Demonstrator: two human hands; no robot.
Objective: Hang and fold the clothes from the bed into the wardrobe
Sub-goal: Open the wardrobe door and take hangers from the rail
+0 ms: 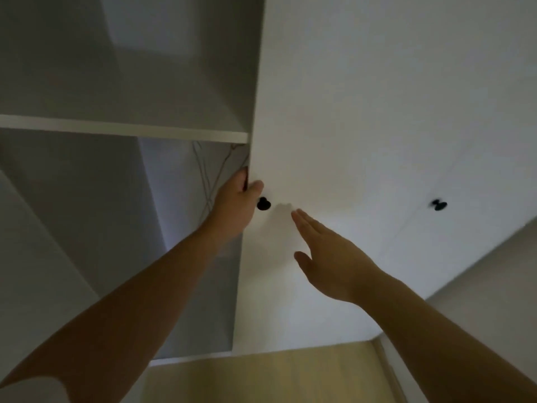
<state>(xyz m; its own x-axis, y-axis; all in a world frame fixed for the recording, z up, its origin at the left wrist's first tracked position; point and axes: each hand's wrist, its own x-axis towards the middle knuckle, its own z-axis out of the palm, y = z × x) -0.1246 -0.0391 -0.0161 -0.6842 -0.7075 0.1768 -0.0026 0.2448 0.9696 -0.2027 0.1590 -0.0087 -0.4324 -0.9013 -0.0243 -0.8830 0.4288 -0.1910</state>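
Head view, left hand [236, 199] gripping wardrobe door [363, 126] edge, right hand [331, 257] flat-fingered near knob [263, 203].

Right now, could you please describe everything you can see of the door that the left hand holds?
The door is a plain white panel, smooth and matte, with a small round black knob near its left edge. The left hand grips that edge just above the knob, wrapped round it with the thumb in front. The right hand, flat, is at its face; contact is unclear.
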